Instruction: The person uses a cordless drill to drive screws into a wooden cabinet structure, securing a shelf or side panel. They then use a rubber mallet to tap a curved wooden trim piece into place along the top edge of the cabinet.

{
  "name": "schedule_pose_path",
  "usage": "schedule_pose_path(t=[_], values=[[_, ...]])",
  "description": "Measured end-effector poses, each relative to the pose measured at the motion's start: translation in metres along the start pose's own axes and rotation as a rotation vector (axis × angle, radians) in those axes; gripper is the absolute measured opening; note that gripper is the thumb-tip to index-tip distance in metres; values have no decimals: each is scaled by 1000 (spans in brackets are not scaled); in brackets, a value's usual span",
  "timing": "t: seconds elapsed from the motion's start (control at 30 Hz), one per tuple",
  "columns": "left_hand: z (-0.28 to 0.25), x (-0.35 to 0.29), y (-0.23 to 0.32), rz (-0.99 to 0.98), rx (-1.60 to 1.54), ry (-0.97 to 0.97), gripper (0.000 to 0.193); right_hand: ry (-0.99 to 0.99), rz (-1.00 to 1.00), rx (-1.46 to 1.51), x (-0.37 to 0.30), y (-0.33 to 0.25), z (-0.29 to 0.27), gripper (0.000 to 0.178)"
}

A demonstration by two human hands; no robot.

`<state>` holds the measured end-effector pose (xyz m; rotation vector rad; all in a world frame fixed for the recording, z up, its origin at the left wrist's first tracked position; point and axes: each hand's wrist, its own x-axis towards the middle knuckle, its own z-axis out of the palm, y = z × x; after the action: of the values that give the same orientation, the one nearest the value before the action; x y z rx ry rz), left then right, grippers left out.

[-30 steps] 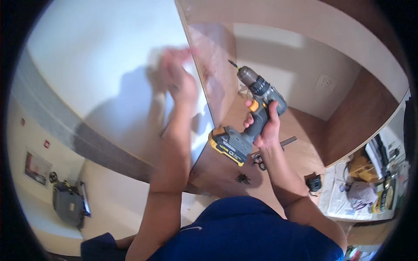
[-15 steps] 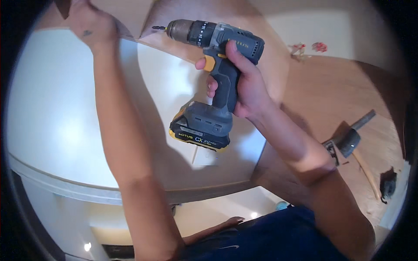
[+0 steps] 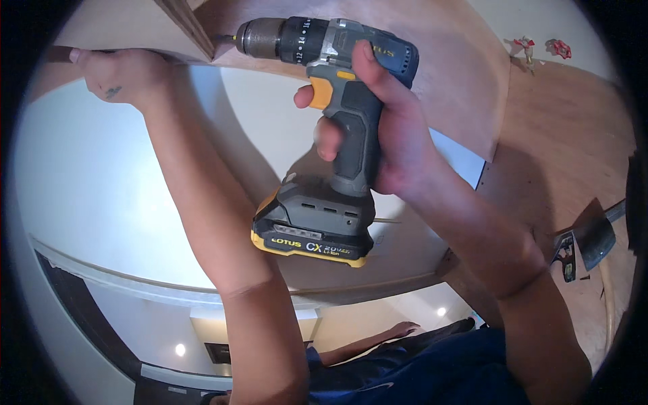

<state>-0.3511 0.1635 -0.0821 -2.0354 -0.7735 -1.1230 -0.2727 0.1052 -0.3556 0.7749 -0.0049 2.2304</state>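
Note:
My right hand [image 3: 401, 125] is wrapped round the grip of a black and grey cordless drill [image 3: 351, 148] with a yellow trigger. Its index finger lies at the trigger, and the thumb rests along the drill's side. The drill points left, and its thin bit [image 3: 228, 38] ends close to an upright wooden strip [image 3: 187, 28]; whether they touch I cannot tell. At the upper left my left hand [image 3: 125, 77] is closed over the edge of a wooden board [image 3: 59, 54], thumb along it, with most fingers hidden.
A glossy white panel [image 3: 88, 182] lies below my left forearm. Plywood [image 3: 533, 135] at right bears a dark-bladed tool [image 3: 594, 236] and a wooden handle [image 3: 609, 304]. Two red valve handles, one round [image 3: 559, 48], are at upper right. Another person's hand [image 3: 405, 329] shows low down.
The view has shifted. The drill has moved slightly up and left in the picture, its bit now close to the wooden strip. My left hand appears lower, its thumb now showing on the edge.

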Motion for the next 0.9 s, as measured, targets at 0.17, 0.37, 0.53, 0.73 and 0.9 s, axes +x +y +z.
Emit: schedule_pose_path(t=[0.17,0.37,0.53,0.73,0.9], values=[[-4,-3,-4,-30,-75,29,59,11,58,40,-1,9,-6,65],[0,-4,-4,2,-10,14,60,-20,36,17,2,11,-13,67],[-14,-6,9,28,122,-38,61,-61,54,107,1,23,-19,67],[-9,-3,-1,111,108,7,52,-53,40,111,4,19,-19,69],[-5,-2,2,148,114,93,30,-45,63,110,3,18,-20,69]])
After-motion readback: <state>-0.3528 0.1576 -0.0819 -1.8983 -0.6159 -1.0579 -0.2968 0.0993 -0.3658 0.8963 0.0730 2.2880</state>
